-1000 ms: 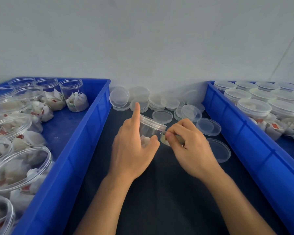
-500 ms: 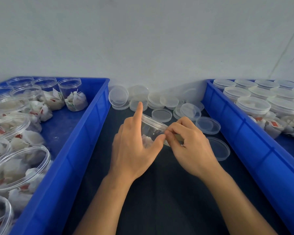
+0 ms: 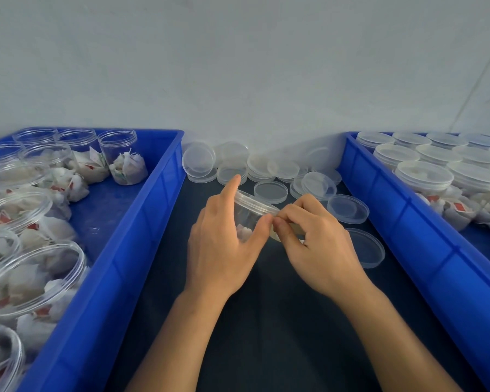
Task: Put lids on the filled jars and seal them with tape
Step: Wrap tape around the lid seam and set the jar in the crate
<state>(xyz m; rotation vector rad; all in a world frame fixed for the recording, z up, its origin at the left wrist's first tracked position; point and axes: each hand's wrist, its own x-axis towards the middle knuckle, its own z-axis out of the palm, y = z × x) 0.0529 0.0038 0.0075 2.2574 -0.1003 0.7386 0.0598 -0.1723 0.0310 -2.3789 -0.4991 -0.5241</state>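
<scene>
A lidded jar (image 3: 251, 215) is held tilted above the dark tabletop (image 3: 266, 321) between two blue crates, gripped by the left hand (image 3: 224, 247). Tape (image 3: 290, 229) is pinched against its rim by the curled right hand (image 3: 317, 244).

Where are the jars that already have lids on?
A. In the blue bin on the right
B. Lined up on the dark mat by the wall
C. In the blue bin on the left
A: the right blue bin holds the lidded jars, while those in the left blue bin stand open-topped.
</scene>
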